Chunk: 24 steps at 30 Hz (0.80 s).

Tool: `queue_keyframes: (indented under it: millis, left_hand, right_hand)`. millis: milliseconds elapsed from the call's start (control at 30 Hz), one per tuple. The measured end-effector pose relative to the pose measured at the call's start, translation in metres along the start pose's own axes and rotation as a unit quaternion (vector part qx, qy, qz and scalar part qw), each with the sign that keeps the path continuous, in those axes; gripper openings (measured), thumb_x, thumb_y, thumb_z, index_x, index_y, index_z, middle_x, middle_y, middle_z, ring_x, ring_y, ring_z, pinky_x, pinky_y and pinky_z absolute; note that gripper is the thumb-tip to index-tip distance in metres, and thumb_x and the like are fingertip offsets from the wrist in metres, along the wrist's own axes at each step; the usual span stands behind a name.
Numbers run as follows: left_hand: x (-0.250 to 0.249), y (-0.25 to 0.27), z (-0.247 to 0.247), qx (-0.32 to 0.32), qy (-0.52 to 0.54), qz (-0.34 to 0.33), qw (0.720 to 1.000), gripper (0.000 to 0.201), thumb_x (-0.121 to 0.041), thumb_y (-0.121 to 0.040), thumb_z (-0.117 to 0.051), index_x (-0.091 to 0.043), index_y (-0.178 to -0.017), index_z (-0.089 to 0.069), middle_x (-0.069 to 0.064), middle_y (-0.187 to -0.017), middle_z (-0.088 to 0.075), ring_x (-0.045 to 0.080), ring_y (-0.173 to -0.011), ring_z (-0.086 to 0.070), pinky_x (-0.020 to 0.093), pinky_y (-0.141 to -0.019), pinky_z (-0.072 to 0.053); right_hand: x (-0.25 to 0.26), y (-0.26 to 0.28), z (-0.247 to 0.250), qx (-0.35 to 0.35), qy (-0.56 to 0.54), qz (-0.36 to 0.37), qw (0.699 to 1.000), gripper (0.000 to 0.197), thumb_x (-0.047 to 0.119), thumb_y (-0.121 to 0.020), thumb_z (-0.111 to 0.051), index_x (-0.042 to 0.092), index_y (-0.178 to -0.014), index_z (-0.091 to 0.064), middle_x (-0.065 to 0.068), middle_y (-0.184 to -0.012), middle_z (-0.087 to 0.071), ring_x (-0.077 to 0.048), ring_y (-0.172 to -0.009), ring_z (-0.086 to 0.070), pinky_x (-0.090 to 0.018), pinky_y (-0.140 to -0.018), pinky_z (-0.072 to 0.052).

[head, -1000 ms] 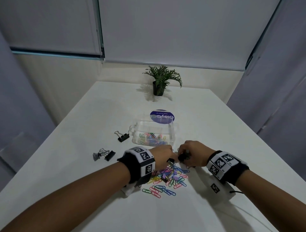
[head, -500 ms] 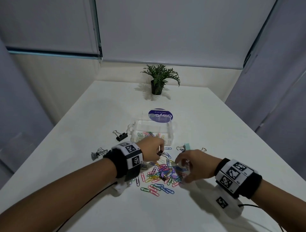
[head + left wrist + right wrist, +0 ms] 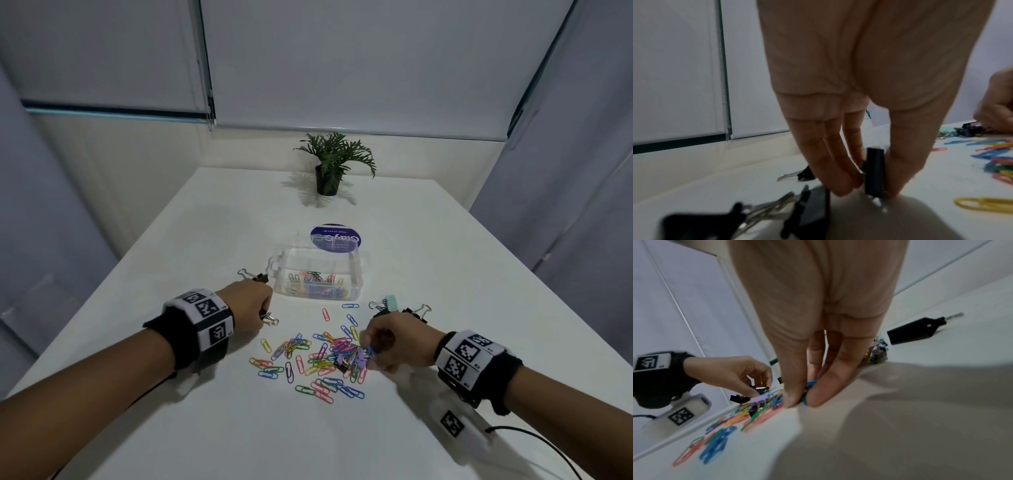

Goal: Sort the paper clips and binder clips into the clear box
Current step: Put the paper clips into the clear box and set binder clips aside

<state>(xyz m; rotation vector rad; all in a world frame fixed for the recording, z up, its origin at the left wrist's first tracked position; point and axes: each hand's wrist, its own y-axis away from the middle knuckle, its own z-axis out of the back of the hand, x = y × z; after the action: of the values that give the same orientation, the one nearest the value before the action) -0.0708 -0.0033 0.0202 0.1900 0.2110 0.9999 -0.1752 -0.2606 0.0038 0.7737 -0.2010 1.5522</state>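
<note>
The clear box [image 3: 354, 286] stands mid-table with several coloured paper clips in it. A pile of paper clips [image 3: 308, 359] mixed with small binder clips lies in front of it. My left hand [image 3: 265, 317] is left of the pile, low over the table. Its thumb and fingers pinch a black binder clip [image 3: 874, 172] whose silver handle [image 3: 270, 320] sticks out. My right hand [image 3: 368, 354] is at the pile's right edge. There its thumb and fingertips [image 3: 816, 399] pinch blue paper clips [image 3: 810, 382] against the table.
A black binder clip [image 3: 255, 275] lies left of the box. A mint one [image 3: 390, 302] and a black one [image 3: 416, 311] lie beyond my right hand. More black binder clips [image 3: 735, 216] sit under my left wrist. The purple-labelled lid [image 3: 335, 240] and a potted plant [image 3: 329, 171] stand behind the box.
My left hand has moved left, away from the pile and box, with the black binder clip in it. My right hand dropped from near the box onto the pile and now pinches clips.
</note>
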Motion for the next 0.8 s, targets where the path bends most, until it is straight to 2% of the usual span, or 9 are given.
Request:
queue_keyframes:
  millis: [67, 167, 233, 300, 400, 500, 567, 633, 800]
  left_hand:
    - [0.004, 0.002, -0.002, 0.001, 0.008, 0.008, 1.000, 0.028, -0.015, -0.082, -0.057, -0.013, -0.109, -0.055, 0.006, -0.117, -0.057, 0.018, -0.093, -0.050, 0.020, -0.066, -0.038]
    - [0.000, 0.008, -0.003, -0.047, 0.019, -0.015, 0.999, 0.040, -0.025, -0.080, -0.062, -0.017, -0.117, -0.051, 0.004, -0.120, -0.047, 0.020, -0.109, -0.049, 0.025, -0.085, -0.040]
    - [-0.008, 0.017, -0.004, -0.050, 0.048, -0.032, 0.997, 0.040, -0.033, -0.078, -0.064, -0.018, -0.114, -0.052, 0.000, -0.110, -0.045, 0.017, -0.101, -0.051, 0.025, -0.085, -0.041]
    - [-0.018, 0.029, -0.008, -0.006, 0.065, -0.035, 0.997, 0.044, -0.041, -0.076, -0.067, -0.018, -0.110, -0.052, -0.006, -0.097, -0.042, 0.013, -0.090, -0.048, 0.023, -0.076, -0.040]
    - [-0.027, 0.043, -0.021, 0.060, 0.040, -0.025, 0.997, 0.059, -0.048, -0.069, -0.070, -0.019, -0.115, -0.047, -0.006, -0.098, -0.042, 0.014, -0.086, -0.045, 0.024, -0.073, -0.038]
    - [-0.028, 0.045, -0.027, 0.056, 0.059, -0.015, 0.997, 0.060, -0.042, -0.073, -0.070, -0.018, -0.121, -0.043, 0.000, -0.110, -0.045, 0.017, -0.091, -0.046, 0.026, -0.075, -0.037]
    - [-0.031, 0.041, -0.026, 0.047, 0.084, -0.022, 0.995, 0.054, -0.033, -0.078, -0.069, -0.015, -0.123, -0.045, 0.000, -0.105, -0.042, 0.015, -0.089, -0.043, 0.025, -0.073, -0.034]
    - [-0.036, 0.036, -0.025, 0.036, 0.108, -0.038, 0.993, 0.048, -0.027, -0.081, -0.067, -0.015, -0.123, -0.047, 0.000, -0.103, -0.041, 0.015, -0.091, -0.043, 0.022, -0.075, -0.033]
    - [-0.053, 0.025, -0.025, 0.046, 0.126, -0.080, 0.988, 0.058, -0.021, -0.083, -0.065, -0.017, -0.135, -0.040, 0.008, -0.124, -0.045, 0.023, -0.113, -0.051, 0.023, -0.083, -0.037]
  right_hand:
    - [-0.002, 0.001, 0.001, 0.003, -0.008, -0.001, 1.000, 0.025, 0.007, -0.071, -0.076, 0.025, -0.071, -0.058, 0.004, -0.064, -0.058, -0.022, -0.060, -0.061, -0.024, -0.056, -0.054]
    - [-0.001, 0.002, 0.003, 0.009, 0.005, -0.005, 1.000, 0.026, 0.003, -0.075, -0.071, 0.025, -0.068, -0.059, 0.009, -0.063, -0.059, -0.019, -0.057, -0.062, -0.020, -0.056, -0.054]
    - [0.000, 0.004, 0.004, 0.014, 0.021, -0.013, 1.000, 0.023, 0.002, -0.078, -0.067, 0.022, -0.070, -0.060, 0.012, -0.065, -0.059, -0.013, -0.055, -0.061, -0.014, -0.053, -0.050]
    - [0.001, 0.004, 0.005, 0.015, 0.049, -0.016, 0.999, 0.023, 0.005, -0.077, -0.067, 0.025, -0.069, -0.060, 0.014, -0.070, -0.059, -0.008, -0.058, -0.061, -0.009, -0.054, -0.047]
    - [0.003, 0.004, 0.006, 0.015, 0.102, -0.011, 0.995, 0.029, 0.010, -0.073, -0.070, 0.035, -0.065, -0.057, 0.018, -0.074, -0.056, 0.002, -0.063, -0.057, -0.004, -0.055, -0.041]
    - [0.007, 0.004, 0.006, 0.012, 0.135, -0.011, 0.991, 0.016, 0.012, -0.068, -0.071, 0.025, -0.076, -0.068, 0.012, -0.076, -0.058, -0.005, -0.067, -0.056, -0.006, -0.056, -0.039]
    - [0.010, 0.004, 0.004, 0.008, 0.144, -0.017, 0.989, 0.017, 0.013, -0.066, -0.071, 0.015, -0.083, -0.071, 0.004, -0.080, -0.067, -0.012, -0.070, -0.061, -0.009, -0.058, -0.042]
    - [0.011, 0.002, 0.002, 0.009, 0.144, -0.024, 0.989, 0.017, 0.014, -0.065, -0.072, 0.013, -0.081, -0.071, -0.004, -0.084, -0.074, -0.015, -0.069, -0.066, -0.012, -0.058, -0.046]
    - [0.013, 0.002, -0.002, -0.010, 0.159, -0.033, 0.987, 0.017, 0.017, -0.065, -0.072, 0.010, -0.081, -0.070, -0.007, -0.083, -0.075, -0.015, -0.068, -0.066, -0.015, -0.060, -0.047]
